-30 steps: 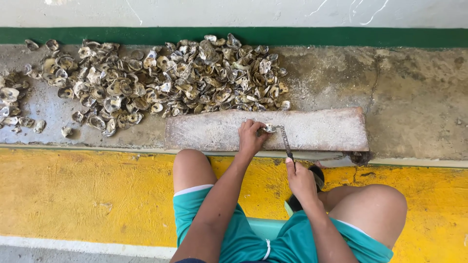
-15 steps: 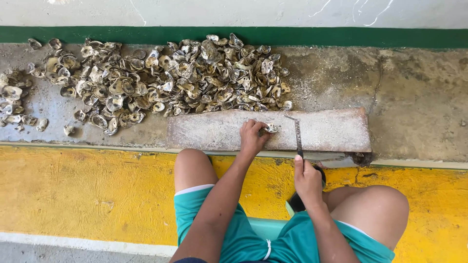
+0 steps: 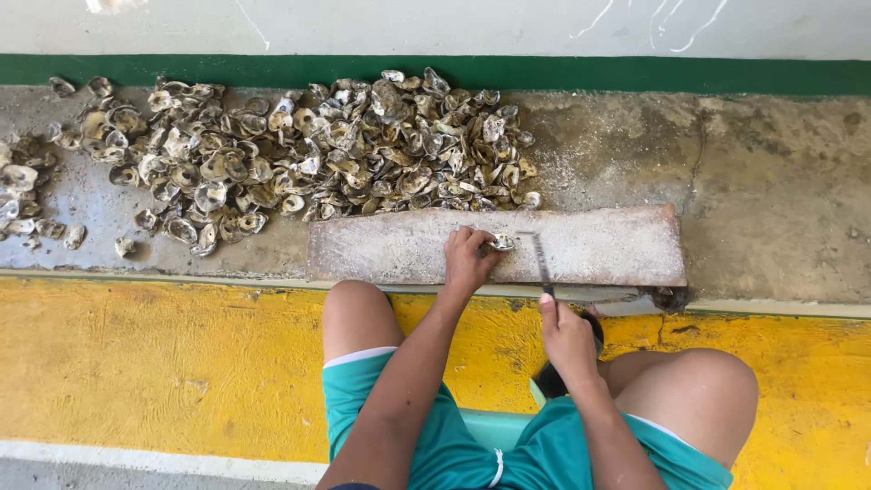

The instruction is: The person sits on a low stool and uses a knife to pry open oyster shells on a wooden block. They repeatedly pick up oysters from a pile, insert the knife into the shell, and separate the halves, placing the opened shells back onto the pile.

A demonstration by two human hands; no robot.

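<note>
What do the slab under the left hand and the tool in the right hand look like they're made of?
The slab looks like rough wood or stone, pale grey and crusted with grit; which one is unclear. The tool in the right hand appears to be dull grey metal, thin and straight. The left hand pins a chalky, ridged shell.

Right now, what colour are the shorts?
The shorts are teal green with a white hem, seen clearly in the head view.

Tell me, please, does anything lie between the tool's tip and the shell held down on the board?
Nothing visible does. The left hand pins the shell on the board, fingers on its left side. The tool in the right hand points up just right of the shell, with only bare board between them.
</note>
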